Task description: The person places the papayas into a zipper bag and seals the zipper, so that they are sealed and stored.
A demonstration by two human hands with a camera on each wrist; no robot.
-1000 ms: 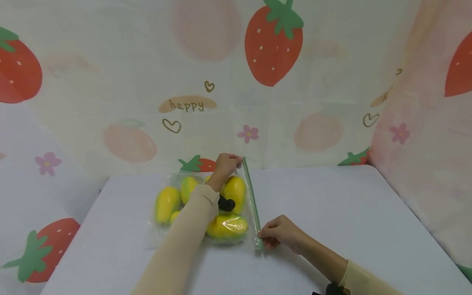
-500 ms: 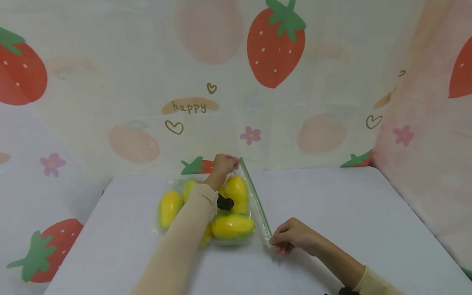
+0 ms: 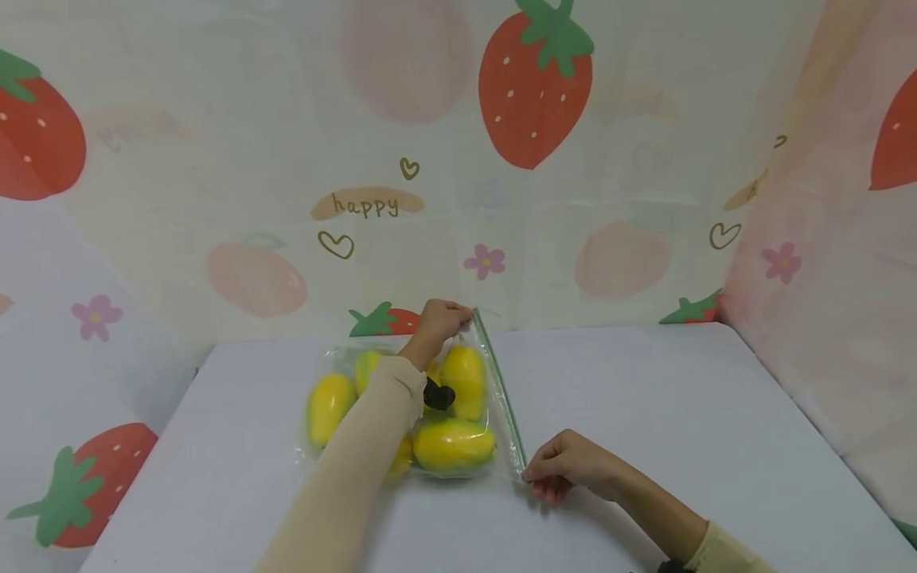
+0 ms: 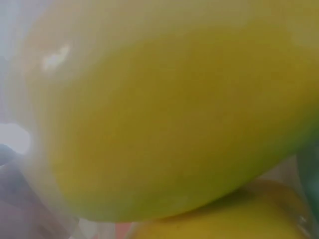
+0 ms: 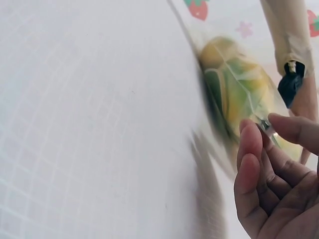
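A clear zip bag with a green zip strip along its right side lies on the table, holding several yellow-green mangoes. At the strip's far end my left hand pinches the bag's corner, its forearm crossing over the bag and hiding some of the fruit. My right hand pinches the near end of the strip between thumb and fingers. The right wrist view shows this right hand with the bag's corner at its fingertips. In the left wrist view a mango under plastic fills most of the frame.
The white table reaches back to a wall cloth printed with strawberries and flowers. A black wrist camera sits at the left wrist, above the bag.
The right hand has moved right and slightly nearer with the near end of the zip strip. The bag and mangoes have shifted a little right; the left hand keeps its grip at the far corner.
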